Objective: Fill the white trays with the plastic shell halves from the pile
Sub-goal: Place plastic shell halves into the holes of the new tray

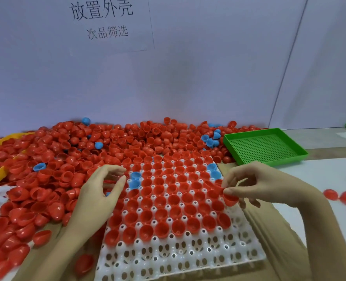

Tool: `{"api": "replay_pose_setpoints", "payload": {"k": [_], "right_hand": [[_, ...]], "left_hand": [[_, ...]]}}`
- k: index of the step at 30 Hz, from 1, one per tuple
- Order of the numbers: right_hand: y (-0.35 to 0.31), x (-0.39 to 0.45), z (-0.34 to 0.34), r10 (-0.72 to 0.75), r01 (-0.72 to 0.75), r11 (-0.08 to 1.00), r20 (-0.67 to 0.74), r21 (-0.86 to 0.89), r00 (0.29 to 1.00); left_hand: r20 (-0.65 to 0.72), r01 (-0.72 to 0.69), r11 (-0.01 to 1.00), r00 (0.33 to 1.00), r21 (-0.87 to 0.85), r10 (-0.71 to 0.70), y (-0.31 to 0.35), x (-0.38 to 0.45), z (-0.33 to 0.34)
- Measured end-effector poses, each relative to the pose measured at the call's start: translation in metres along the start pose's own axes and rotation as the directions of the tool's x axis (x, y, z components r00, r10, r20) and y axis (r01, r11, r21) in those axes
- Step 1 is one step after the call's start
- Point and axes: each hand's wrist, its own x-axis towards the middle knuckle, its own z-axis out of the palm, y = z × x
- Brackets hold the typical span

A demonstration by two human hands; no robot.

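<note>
Pale tabletop (320,175): glossy domed red shells (46,159), dimpled white tray (188,254).

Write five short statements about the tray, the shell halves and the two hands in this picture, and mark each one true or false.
1. The right hand pinches a red shell half at the right edge of the white tray. True.
2. Every pocket of the white tray is filled. False: the pockets along the near edge are empty.
3. The green mesh tray holds blue shell halves. False: nothing lies in it.
4. A few blue shell halves sit in the white tray among the red ones. True.
5. The left hand rests on the green mesh tray. False: it is at the white tray's left edge, beside the pile of red shell halves.
</note>
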Motion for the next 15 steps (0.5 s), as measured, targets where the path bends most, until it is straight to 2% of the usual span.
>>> {"api": "replay_pose_setpoints", "payload": {"k": [4, 11, 15], "right_hand": [[0.003, -0.006, -0.004, 0.049, -0.045, 0.998, 0.086, -0.043, 0.995], [0.007, -0.007, -0.005, 0.133, -0.127, 0.987, 0.058, -0.095, 0.989], [0.009, -0.003, -0.002, 0.116, -0.111, 0.990, 0.044, -0.087, 0.992]], "left_hand": [[-0.018, 0.013, 0.999, 1.000, 0.052, -0.012, -0.008, 0.003, -0.002], [-0.020, 0.034, 0.998, 0.999, 0.046, -0.033, -0.015, 0.005, 0.001], [-0.014, 0.029, 0.999, 1.000, 0.046, -0.028, -0.016, 0.005, 0.002]]}}
